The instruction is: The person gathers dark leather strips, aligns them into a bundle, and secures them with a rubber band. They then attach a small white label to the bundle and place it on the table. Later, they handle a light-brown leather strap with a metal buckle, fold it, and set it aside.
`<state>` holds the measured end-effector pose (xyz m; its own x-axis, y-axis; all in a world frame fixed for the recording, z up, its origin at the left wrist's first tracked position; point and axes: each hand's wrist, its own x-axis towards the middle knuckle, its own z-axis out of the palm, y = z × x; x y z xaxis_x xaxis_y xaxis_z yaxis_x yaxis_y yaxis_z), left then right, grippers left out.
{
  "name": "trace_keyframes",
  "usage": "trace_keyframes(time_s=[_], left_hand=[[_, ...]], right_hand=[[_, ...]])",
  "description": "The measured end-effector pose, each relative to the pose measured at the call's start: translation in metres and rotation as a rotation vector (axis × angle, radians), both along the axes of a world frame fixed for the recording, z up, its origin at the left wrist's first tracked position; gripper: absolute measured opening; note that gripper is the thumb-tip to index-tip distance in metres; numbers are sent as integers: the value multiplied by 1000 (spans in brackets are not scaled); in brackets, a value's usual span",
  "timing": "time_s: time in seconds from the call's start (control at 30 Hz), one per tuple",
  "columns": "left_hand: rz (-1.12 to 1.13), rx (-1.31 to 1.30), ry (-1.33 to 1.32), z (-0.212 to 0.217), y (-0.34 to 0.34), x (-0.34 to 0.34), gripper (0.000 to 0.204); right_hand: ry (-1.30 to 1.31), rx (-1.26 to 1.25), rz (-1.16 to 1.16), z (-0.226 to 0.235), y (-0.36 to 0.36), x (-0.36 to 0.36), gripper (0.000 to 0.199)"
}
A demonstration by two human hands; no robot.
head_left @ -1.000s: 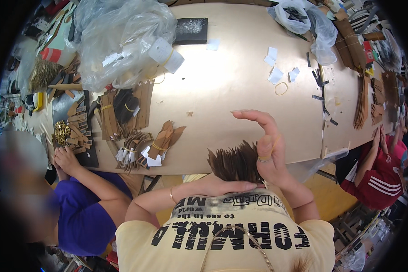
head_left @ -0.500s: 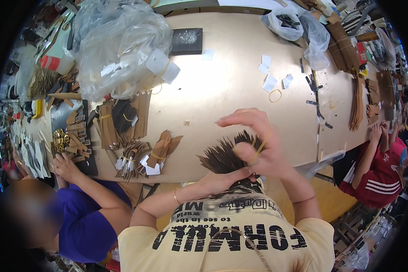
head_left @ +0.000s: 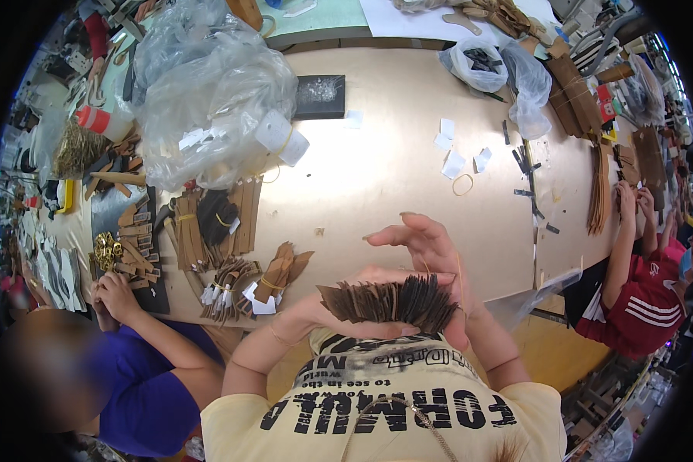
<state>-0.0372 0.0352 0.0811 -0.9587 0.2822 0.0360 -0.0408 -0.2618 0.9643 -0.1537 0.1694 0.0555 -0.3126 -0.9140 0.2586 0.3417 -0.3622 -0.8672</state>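
Note:
A thick bundle of thin brown leather strips (head_left: 385, 302), darker at its right end, lies across in front of my chest. My left hand (head_left: 309, 309) is closed round it, fingers along the far side and thumb along the near side. At the bundle's right end is my right hand (head_left: 439, 250), its fingers curved and spread apart from the thumb. A thin yellowish rubber band (head_left: 460, 277) is looped on this hand, beside the strips. Whether the band goes round the bundle, I cannot tell.
Banded strip bundles (head_left: 277, 276) and tagged pieces (head_left: 229, 285) lie left on the table (head_left: 377, 177). Beyond them is a heap of clear plastic bags (head_left: 208, 108). Paper slips (head_left: 453, 163) and a loose rubber band (head_left: 463, 185) lie right. Co-workers sit on both sides.
The bundle has tipped and come closer to my body, lying more level across my left hand. My right hand has moved from over the strips to their right end.

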Motion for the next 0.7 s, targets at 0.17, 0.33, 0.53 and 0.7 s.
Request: trace_keyframes(time_s=[0.17, 0.33, 0.53, 0.7], left_hand=[[-81, -33, 87, -5, -1, 5, 60], [-212, 104, 119, -9, 1, 14, 54], [-319, 114, -13, -16, 5, 30, 47], [-103, 28, 94, -26, 16, 43, 47]], right_hand=[[103, 47, 76, 8, 9, -1, 148], [290, 8, 136, 24, 11, 5, 144], [570, 151, 238, 50, 13, -2, 134], [841, 352, 323, 84, 23, -13, 113]])
